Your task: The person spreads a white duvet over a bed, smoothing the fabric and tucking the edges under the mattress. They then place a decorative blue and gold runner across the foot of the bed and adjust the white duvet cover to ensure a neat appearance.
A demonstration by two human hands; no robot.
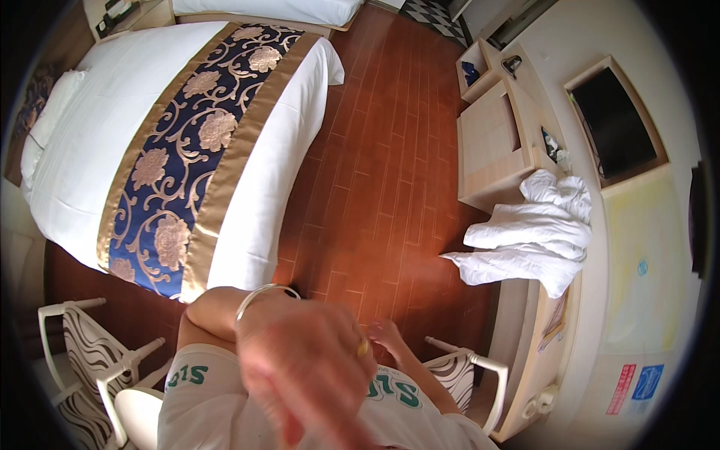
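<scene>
My left hand (307, 367) is raised close in front of my chest, large and smeared by motion. A silver bangle (251, 300) circles its wrist, and a gold-coloured ring (363, 348) shows on one finger. Nothing can be made out in that hand; its fingers are too blurred to read. Lower down and farther away, my right hand (386, 335) hangs over the floor beside my body, its fingers loosely apart with no object visible in them. Part of it is behind the left hand. The bed (251, 217) lies ahead to the left, touched by neither hand.
A blue and gold bed runner (187, 150) crosses the white bedding. Crumpled white linen (525, 236) lies over the desk at right, beside a wooden cabinet (487, 142). A television (613, 124) hangs on the wall. Patterned chairs (86, 345) stand close by. Reddish wood flooring (367, 180) runs between.
</scene>
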